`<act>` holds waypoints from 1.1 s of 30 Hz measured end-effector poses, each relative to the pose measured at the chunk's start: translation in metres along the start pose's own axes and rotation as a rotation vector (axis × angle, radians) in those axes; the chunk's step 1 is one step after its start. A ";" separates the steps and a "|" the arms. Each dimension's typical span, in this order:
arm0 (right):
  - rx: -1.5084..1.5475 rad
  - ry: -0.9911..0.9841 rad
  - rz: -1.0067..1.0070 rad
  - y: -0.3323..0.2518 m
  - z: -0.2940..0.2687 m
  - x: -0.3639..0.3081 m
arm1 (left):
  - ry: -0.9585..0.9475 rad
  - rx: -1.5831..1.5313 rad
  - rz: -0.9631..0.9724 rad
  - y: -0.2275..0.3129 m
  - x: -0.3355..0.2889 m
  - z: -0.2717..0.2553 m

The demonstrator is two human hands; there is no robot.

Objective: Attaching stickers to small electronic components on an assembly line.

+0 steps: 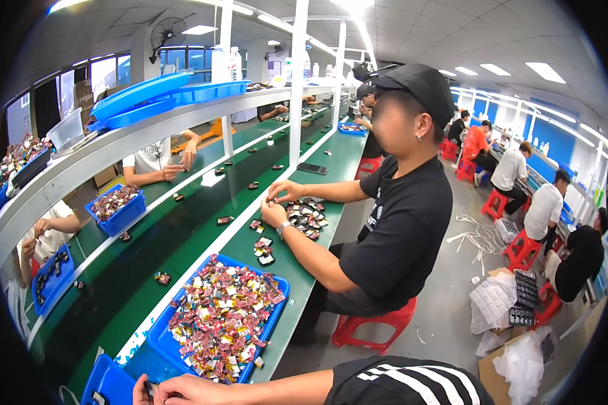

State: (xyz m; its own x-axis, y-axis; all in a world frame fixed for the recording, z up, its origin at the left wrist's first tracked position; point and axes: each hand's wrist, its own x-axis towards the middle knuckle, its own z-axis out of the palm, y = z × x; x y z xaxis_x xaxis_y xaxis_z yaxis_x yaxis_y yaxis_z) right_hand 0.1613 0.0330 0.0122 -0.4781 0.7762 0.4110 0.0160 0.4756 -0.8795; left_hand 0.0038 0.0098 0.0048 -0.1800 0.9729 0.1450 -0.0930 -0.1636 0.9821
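At the lower edge, my right hand (190, 390) reaches in from the right with its fingers bent and closed around a small dark piece (153, 388). The tip of my left hand (140, 391) pinches the same piece from the other side; the rest of this hand is cut off by the frame. The piece is too small to name. Just beyond my hands, a blue tray (285, 312) is heaped with small red, yellow and silver electronic parts (223, 314). Left of my hands sits a blue bin (118, 379) with a few black pieces inside.
A dark green conveyor belt (189, 233) carries scattered small parts past the bench. Beside me, a co-worker (405, 216) on a red stool (375, 327) handles a part above a pile of black pieces (307, 219). A phone (313, 169) lies farther along; a white shelf (182, 116) runs overhead.
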 end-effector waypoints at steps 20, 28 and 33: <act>-0.269 0.104 0.138 -0.025 -0.020 0.014 | -0.202 -0.403 -0.225 -0.005 -0.004 -0.001; -0.328 0.111 0.153 -0.031 -0.009 0.019 | -0.245 -0.298 -0.147 -0.001 -0.008 -0.005; -0.332 0.110 0.128 -0.025 -0.011 0.020 | -0.252 -0.294 -0.130 -0.005 -0.011 -0.002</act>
State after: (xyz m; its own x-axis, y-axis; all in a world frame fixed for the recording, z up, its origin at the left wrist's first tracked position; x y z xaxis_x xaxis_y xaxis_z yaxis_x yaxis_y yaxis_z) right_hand 0.1608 0.0406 0.0448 -0.3570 0.8693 0.3419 0.3621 0.4662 -0.8072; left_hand 0.0045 -0.0007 -0.0016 0.0935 0.9922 0.0829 -0.3815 -0.0412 0.9235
